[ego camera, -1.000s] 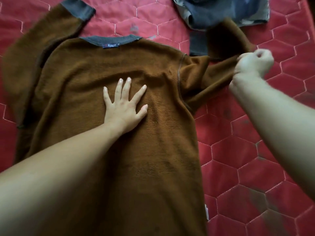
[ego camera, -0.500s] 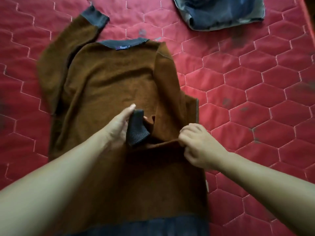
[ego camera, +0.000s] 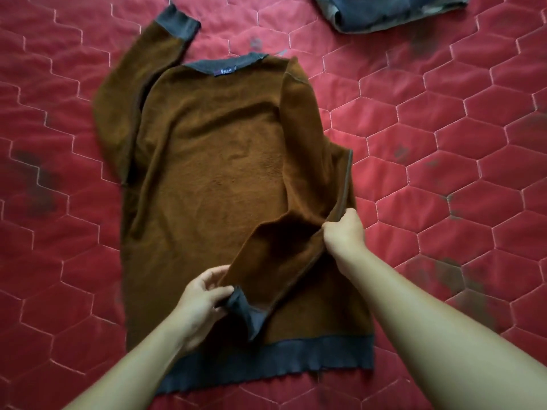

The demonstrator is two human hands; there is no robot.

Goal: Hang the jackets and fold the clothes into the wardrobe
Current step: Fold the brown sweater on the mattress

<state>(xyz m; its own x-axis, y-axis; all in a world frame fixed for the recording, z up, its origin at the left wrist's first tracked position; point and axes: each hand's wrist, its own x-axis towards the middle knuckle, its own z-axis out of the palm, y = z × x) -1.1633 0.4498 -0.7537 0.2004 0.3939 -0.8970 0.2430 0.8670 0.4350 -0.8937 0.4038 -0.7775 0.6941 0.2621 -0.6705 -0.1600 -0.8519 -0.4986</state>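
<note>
A brown fleece sweater (ego camera: 219, 155) with grey collar, cuffs and hem lies flat, back up, on the red quilted bed (ego camera: 444, 173). Its right sleeve is folded in over the body and bent down toward the hem. My left hand (ego camera: 204, 300) pinches that sleeve at its grey cuff (ego camera: 251, 313), low on the sweater. At the fold on the sweater's right edge, my right hand (ego camera: 344, 232) pinches the sleeve fabric. The left sleeve (ego camera: 154, 66) lies spread out and bent at the upper left.
A blue-grey camouflage garment (ego camera: 384, 13) lies bunched at the top right of the bed. Red quilted surface extends on both sides of the sweater.
The right sleeve went from stretched out to folded over the body. My left hand took its cuff and drew it down toward the hem; my right hand now pinches the fold.
</note>
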